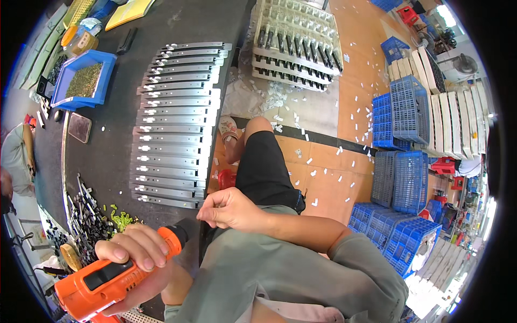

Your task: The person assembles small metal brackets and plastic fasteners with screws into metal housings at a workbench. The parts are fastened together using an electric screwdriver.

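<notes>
My left hand is wrapped round an orange handheld power tool with a black switch and a dark round nose; its exact kind is unclear. The nose points toward my right hand, which is closed in a pinch beside the table edge. Whatever is between those fingertips, if anything, is too small to make out. Just beyond both hands, a long row of slim silvery metal rails lies side by side on the dark table. The nearest rail sits close to my right fingertips.
At the left stand a blue bin of small metal parts, a phone, and heaps of black pieces and green pieces. White stacked trays rise beyond the table edge. Blue crates line the right; white scraps litter the floor.
</notes>
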Demonstrator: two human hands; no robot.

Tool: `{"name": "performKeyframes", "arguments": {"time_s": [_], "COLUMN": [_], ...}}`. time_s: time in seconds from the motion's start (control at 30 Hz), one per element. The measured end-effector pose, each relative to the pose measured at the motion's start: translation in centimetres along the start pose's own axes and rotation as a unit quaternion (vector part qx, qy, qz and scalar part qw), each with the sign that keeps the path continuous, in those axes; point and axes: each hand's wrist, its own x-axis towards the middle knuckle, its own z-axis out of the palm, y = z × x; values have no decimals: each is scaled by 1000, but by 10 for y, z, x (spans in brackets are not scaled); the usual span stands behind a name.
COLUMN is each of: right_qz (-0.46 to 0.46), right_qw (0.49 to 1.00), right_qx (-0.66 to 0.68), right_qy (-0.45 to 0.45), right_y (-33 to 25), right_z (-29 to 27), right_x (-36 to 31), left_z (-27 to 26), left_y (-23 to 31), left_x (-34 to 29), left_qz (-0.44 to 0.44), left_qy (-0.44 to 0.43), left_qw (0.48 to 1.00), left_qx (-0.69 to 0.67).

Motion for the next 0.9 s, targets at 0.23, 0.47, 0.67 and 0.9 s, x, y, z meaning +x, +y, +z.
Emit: {"name": "performKeyframes", "arguments": {"time_s": [0.23,0.47,0.67,0.9], "right_qz": [-7,-12,34,66], "right_qw": [992,995,998,982], "right_qx": [-127,-96,-51,125], "right_qy": [3,-33,16,123], "right_y": [-8,13,5,-10], "right_z": [10,14,32,-16], "right_x": [-6,0,0,-15], "left_z": [7,-20,-16,-22], "left_y": [13,17,23,-6], "left_x": [-8,-9,-19,12], "left_qz": [25,-15,29,14], "left_qy": [115,-11,130,20], "left_qw": [993,994,991,999], "left_qx": [7,-106,3,30]}}
